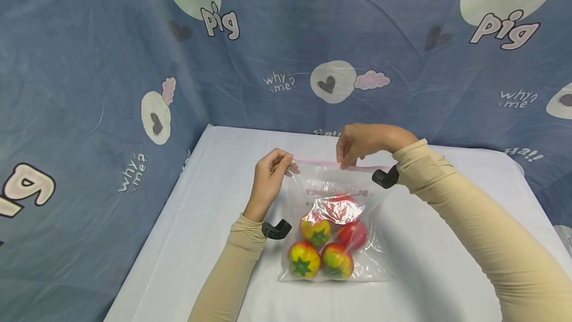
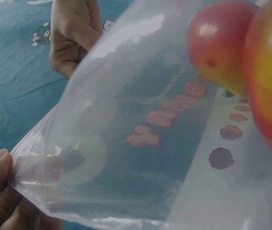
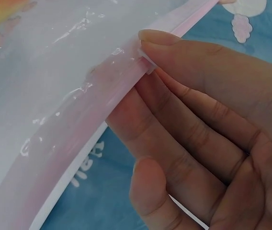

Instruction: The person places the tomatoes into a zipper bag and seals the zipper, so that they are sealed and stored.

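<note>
A clear zip bag (image 1: 328,177) with a pink top strip holds several red and yellow tomato-like fruits (image 1: 304,259), some showing green star-shaped tops. My left hand (image 1: 268,178) pinches the bag's upper left corner; in the left wrist view its thumb and fingers (image 2: 4,206) grip the plastic edge. Farther right along the pink strip, my right hand (image 1: 359,142) pinches the opening edge. The right wrist view shows that thumb on a small whitish slider (image 3: 147,61), with fingers behind the strip. Glare on the plastic partly hides the upper fruits.
The bag lies on a white-covered table (image 1: 196,222). Behind and to the left hangs a blue printed cloth (image 1: 268,29). Black wrist devices (image 1: 277,230) sit on both wrists, the right one over the bag's upper right corner.
</note>
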A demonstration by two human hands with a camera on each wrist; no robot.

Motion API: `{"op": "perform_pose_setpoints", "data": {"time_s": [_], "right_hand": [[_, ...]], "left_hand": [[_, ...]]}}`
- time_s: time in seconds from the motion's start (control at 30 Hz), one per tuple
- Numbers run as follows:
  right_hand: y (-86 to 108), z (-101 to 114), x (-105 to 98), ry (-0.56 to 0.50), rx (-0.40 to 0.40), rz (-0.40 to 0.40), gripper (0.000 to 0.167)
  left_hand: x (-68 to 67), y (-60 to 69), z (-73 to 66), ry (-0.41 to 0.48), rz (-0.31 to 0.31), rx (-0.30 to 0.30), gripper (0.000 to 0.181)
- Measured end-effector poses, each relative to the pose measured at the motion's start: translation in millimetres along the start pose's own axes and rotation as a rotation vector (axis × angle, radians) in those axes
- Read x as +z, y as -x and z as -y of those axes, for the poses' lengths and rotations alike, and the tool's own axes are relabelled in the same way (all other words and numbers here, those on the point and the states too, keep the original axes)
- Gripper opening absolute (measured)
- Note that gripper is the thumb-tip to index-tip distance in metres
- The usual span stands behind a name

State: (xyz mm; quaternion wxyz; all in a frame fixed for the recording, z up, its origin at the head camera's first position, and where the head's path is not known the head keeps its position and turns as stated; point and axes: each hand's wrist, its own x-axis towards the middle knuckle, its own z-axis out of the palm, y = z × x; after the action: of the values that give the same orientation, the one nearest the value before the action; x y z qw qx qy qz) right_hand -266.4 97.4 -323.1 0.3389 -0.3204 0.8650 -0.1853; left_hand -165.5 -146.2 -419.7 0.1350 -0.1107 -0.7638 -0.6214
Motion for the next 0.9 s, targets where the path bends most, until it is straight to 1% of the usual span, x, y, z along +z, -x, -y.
{"op": "perform_pose_setpoints", "data": {"time_s": [0.37,0.5,0.9], "right_hand": [[3.8,-3.6,-0.9,0.016,0.018,-0.005,0.008],[3.8,-6.2,-1.4,0.026,0.027,0.002,0.006],[9.3,-8.5,-1.8,0.018,0.02,0.012,0.007]], "left_hand": [[-0.3,-0.6,1.1,-0.007,-0.002,0.001,0.019],[-0.8,-0.8,1.4,-0.009,-0.005,0.001,0.019],[-1.5,-0.4,1.1,-0.02,-0.006,0.023,0.018]]}}
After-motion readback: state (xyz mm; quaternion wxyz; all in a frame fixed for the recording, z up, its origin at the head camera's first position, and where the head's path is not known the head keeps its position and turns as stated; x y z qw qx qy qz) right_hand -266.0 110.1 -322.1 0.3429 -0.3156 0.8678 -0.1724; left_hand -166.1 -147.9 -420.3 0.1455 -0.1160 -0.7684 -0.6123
